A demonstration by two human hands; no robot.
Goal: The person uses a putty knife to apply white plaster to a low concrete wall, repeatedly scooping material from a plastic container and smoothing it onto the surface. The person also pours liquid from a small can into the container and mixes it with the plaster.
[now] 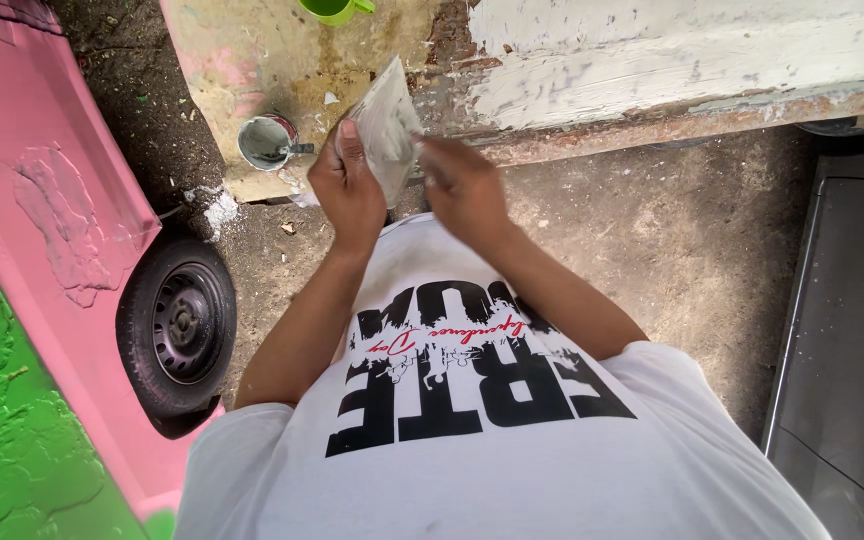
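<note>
My left hand (347,185) and my right hand (464,188) are raised together in front of my chest. Between them they hold a grey, dust-covered sheet (387,125), folded or crumpled; it looks like sandpaper. The left hand grips its lower left side. The right hand is blurred and pinches its right edge. Below the hands is my white shirt (472,440) with black printing.
A small tin of pale filler (267,142) with a tool in it sits on a stained slab (252,60). A green cup (332,8) stands at the top. A pink and green car body (42,250) with a black wheel (180,325) is on the left, a dark panel (847,340) on the right.
</note>
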